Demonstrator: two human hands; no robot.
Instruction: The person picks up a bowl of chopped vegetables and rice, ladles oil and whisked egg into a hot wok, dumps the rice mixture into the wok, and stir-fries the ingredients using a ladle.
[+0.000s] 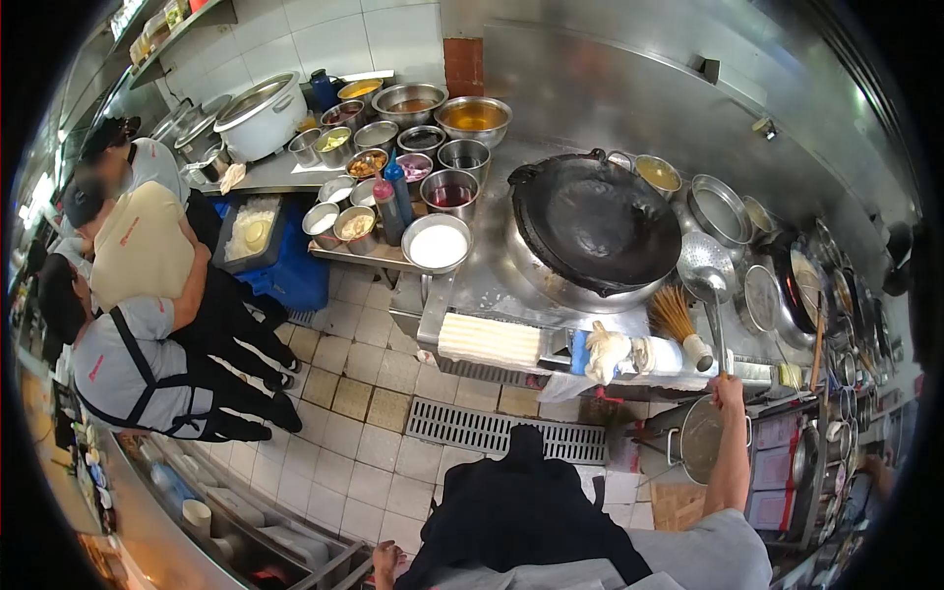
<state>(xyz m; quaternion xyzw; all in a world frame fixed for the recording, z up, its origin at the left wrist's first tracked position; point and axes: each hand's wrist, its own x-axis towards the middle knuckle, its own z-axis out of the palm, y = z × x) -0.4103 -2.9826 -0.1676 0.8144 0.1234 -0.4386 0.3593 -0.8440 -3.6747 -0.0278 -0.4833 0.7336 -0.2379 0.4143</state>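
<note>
My right hand (728, 391) is closed round the handle of a long metal skimmer (706, 265), whose perforated bowl rests up at the right of the black wok (598, 218). Down at the bottom, my left hand (386, 559) hangs beside my dark apron, away from the stove, and whether it holds anything is too small to tell. A bamboo brush (675, 315) lies just left of the skimmer handle. Near the stove's front edge are a folded striped towel (490, 339) and a crumpled cloth (607, 352).
Bowls of sauces and ingredients, one with white powder (438, 246), crowd the counter at left. Several people stand at far left, one in a beige shirt (143, 241). A pot (700, 442) is low at right. A drain grate (506, 430) crosses the floor.
</note>
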